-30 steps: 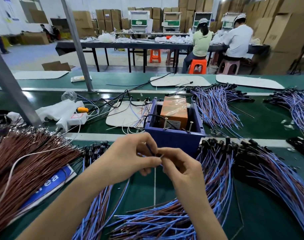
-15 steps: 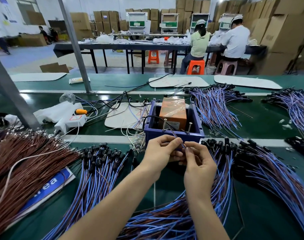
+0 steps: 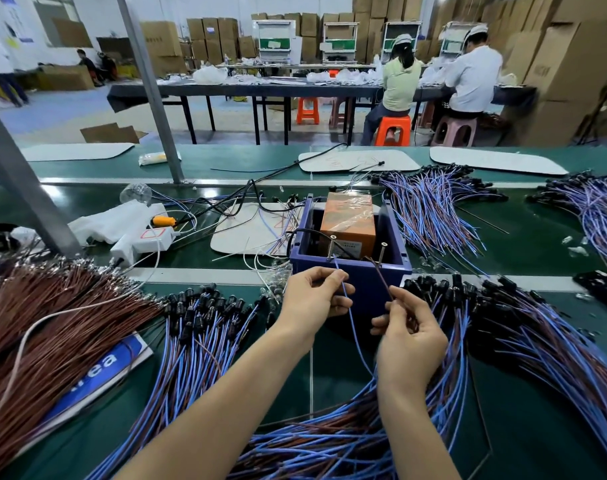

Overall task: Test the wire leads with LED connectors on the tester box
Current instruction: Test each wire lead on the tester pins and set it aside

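The tester box is a blue open bin with an orange block inside and two upright screws on its near rim. My left hand pinches a blue lead, whose tip reaches the left screw. My right hand pinches a brown lead that points up toward the right screw; whether its tip touches is unclear. Both leads run down into the wire pile below my hands.
Piles of blue and brown leads with black LED connectors lie left, right and behind the box. Brown wires fan out at far left. A white power strip and a metal post stand left of the box.
My hands have moved forward to the box and parted. The two leads that were held together now spread toward the two screws on the rim.
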Action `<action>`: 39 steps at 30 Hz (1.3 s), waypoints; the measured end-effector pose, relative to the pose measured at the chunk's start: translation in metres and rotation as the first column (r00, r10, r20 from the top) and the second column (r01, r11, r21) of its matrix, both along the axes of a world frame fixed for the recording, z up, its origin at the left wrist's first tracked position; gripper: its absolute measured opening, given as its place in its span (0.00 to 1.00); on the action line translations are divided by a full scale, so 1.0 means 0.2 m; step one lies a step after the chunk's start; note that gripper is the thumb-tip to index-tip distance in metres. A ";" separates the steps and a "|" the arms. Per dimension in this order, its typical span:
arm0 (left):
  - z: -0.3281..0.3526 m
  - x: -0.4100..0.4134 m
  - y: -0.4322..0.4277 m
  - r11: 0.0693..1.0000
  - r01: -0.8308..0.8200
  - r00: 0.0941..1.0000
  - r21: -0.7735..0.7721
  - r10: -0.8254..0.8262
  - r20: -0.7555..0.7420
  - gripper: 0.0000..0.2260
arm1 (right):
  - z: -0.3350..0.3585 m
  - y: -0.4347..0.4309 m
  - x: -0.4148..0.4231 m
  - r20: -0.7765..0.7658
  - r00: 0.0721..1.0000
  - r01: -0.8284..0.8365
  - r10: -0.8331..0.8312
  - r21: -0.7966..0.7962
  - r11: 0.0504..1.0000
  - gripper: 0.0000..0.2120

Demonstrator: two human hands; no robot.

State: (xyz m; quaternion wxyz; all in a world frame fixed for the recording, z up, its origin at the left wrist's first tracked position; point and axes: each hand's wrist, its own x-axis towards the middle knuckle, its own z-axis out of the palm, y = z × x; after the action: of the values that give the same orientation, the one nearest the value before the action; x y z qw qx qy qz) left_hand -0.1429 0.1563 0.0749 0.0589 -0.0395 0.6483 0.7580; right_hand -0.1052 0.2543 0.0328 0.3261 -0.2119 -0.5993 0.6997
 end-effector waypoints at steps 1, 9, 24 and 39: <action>0.00 -0.01 0.00 1.000 -0.007 1.000 -0.008 0.007 0.000 0.06 | -0.01 0.00 0.00 0.006 1.000 0.004 -0.004 -0.008 1.000 0.11; -0.01 -0.03 -0.01 0.999 -0.036 0.999 0.005 0.036 0.012 0.08 | -0.04 0.01 -0.01 0.027 0.999 -0.018 0.019 -0.027 0.999 0.13; -0.02 -0.02 -0.03 0.998 -0.063 0.998 -0.005 0.063 0.002 0.07 | -0.04 0.00 0.00 0.042 0.996 -0.075 0.074 0.020 0.997 0.15; -0.01 -0.01 -0.02 0.998 -0.058 0.998 0.006 0.058 0.005 0.07 | -0.04 0.01 0.00 0.000 0.997 -0.077 0.077 0.001 0.997 0.16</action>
State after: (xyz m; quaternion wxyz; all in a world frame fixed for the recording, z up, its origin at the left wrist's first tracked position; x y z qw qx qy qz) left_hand -0.1443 0.1527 0.0731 0.0385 -0.0598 0.6443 0.7615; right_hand -0.1055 0.2555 0.0254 0.2990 -0.1888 -0.6072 0.7115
